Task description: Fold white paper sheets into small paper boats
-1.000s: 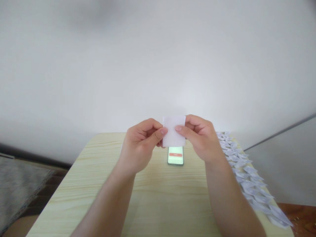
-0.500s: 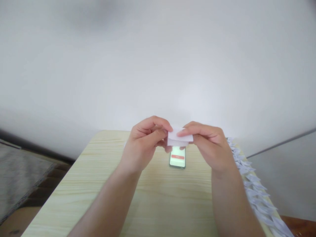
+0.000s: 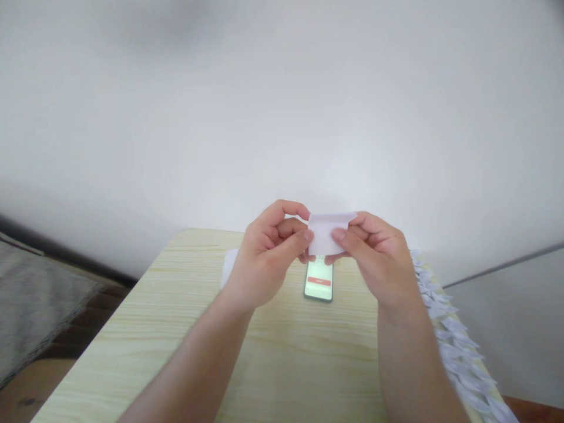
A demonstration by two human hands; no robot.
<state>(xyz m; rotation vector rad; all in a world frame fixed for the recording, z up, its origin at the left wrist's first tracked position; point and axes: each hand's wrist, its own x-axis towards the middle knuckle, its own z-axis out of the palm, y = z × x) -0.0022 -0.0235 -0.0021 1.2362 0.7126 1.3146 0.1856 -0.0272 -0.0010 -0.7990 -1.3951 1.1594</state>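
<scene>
Both my hands hold a small white piece of paper [image 3: 325,231] up above the light wooden table [image 3: 282,364]. My left hand [image 3: 267,258] pinches its left edge between thumb and curled fingers. My right hand [image 3: 376,258] pinches its right edge the same way. The paper looks folded, with its top edge bent over. Right below it a phone [image 3: 318,282] lies flat on the table with its screen lit, showing a red bar.
A row of several folded white paper boats [image 3: 445,329] runs along the table's right edge. More white paper [image 3: 229,265] peeks out behind my left wrist. A pale wall stands behind the table, and dark floor shows at left.
The flat upright paper was tipped and folded down between my fingers, then raised again as a shorter piece. Both hands stayed pinched on it and drifted slightly right.
</scene>
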